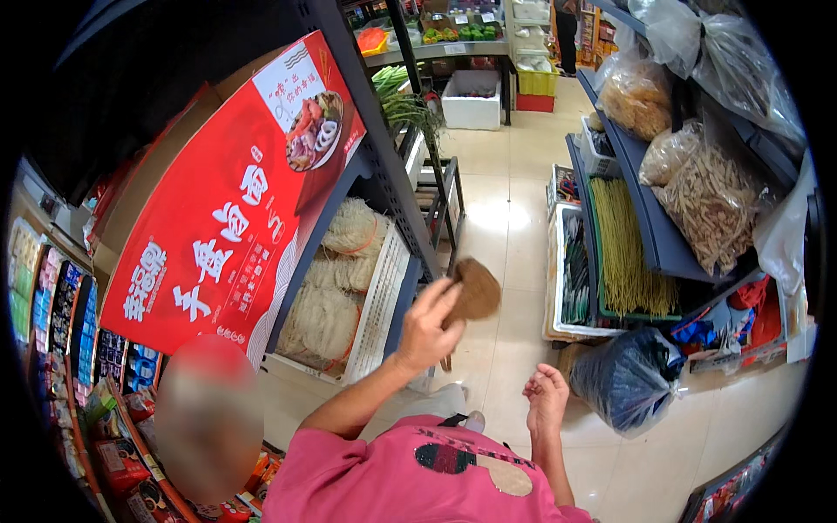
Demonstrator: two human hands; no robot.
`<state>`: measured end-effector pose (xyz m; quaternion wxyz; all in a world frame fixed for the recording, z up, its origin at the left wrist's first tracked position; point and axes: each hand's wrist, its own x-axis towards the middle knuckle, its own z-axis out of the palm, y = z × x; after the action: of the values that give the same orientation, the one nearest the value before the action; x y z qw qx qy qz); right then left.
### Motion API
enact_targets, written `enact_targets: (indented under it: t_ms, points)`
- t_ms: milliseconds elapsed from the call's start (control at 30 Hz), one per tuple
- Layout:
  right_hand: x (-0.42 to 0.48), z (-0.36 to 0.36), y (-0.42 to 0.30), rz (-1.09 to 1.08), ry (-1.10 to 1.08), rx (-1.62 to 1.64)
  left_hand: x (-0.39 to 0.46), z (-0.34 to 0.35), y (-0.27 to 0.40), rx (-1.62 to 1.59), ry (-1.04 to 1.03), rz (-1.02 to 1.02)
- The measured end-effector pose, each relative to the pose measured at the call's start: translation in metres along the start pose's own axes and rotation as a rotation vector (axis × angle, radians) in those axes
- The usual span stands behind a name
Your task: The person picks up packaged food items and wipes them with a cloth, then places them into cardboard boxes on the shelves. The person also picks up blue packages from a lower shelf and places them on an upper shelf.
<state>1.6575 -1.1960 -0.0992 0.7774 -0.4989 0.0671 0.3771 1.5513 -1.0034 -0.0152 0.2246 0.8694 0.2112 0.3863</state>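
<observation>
My left hand reaches forward over the aisle, its fingers and thumb closed on the edge of a brown, rounded, flattish object. Motion blur hides what exactly this object is. Near it on the left, a white plastic basket on a shelf holds bundles of pale dried noodles tied with reddish bands. My right hand is held low in front of my pink shirt, fingers loosely curled, with nothing visible in it. The closest thing on its right is a tied clear plastic bag of dark contents on the floor.
A large red printed carton stands on the left shelf. Right shelves hold bagged dried foods and a green tray of long yellow-green strands. Ahead are a white foam box, a produce counter and a person in dark trousers.
</observation>
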Motion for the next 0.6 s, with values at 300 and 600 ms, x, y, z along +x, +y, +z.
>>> enact_targets:
  t_ms: [300, 600]
  points:
    - [0.067, 0.02, -0.025, -0.001, -0.003, -0.02, 0.17, -0.014, -0.077, 0.539, 0.523, 0.032]
    - [0.17, 0.075, -0.047, 0.13, 0.0, -0.071, 0.144, 0.025, -0.132, 0.818, 0.146, -0.354]
